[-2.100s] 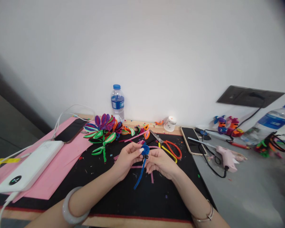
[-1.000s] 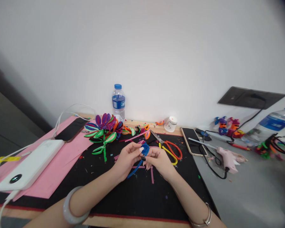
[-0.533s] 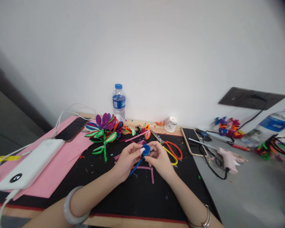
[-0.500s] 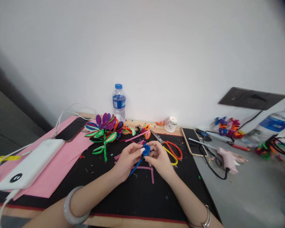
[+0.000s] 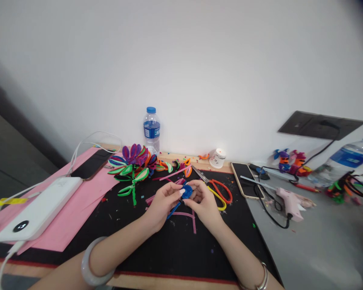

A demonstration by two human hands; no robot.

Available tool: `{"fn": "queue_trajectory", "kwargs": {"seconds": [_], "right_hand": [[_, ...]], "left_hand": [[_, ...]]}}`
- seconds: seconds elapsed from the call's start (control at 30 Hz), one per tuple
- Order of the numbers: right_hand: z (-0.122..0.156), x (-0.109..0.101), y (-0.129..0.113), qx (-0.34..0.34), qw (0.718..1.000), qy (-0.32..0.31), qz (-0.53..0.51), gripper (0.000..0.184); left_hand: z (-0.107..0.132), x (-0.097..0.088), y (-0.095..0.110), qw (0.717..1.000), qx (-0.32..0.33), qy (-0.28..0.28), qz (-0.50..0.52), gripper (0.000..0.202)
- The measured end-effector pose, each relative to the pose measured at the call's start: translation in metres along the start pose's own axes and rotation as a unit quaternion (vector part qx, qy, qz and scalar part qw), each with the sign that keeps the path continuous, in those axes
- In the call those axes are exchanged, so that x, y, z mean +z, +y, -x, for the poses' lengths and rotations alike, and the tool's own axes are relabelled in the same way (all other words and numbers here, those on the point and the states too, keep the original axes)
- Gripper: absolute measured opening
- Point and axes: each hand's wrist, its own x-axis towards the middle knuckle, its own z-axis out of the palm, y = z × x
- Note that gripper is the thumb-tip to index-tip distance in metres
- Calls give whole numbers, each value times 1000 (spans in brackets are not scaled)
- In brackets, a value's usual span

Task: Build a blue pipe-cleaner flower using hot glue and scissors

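Between my two hands is a small round coil of blue pipe cleaner [image 5: 187,192], with a loose blue tail [image 5: 173,211] hanging down toward the mat. My left hand [image 5: 164,202] pinches the coil's left side, thumb on its front. On the other side, the fingers of my right hand [image 5: 204,204] close on its right edge. Pink pipe cleaner strips [image 5: 194,222] lie on the black mat [image 5: 169,253] under and around the hands. Just right of my right hand rest scissors [image 5: 220,193] with red and yellow handles.
Colourful pipe cleaner flowers [image 5: 134,169] lie behind and left. A water bottle [image 5: 151,131] and a white paper cup [image 5: 218,158] stand by the wall. At right are a phone [image 5: 246,181] and a pink glue gun [image 5: 288,203]. A white power bank [image 5: 42,209] sits on pink sheets [image 5: 78,213].
The blue coil has turned slightly and shifted a little to the right and down between my fingers. My right fingers have moved slightly; the tail is less exposed.
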Motion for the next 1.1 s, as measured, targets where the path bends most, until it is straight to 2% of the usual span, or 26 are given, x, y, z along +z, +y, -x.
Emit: {"fn": "queue_trajectory", "kwargs": {"seconds": [0.53, 1.1], "right_hand": [[0, 0, -1, 15, 999, -2, -29, 31], [0, 0, -1, 13, 1000, -1, -12, 30]], "left_hand": [[-1, -1, 3, 996, 14, 11, -85, 22], [-3, -2, 5, 994, 38, 7, -99, 30]]}}
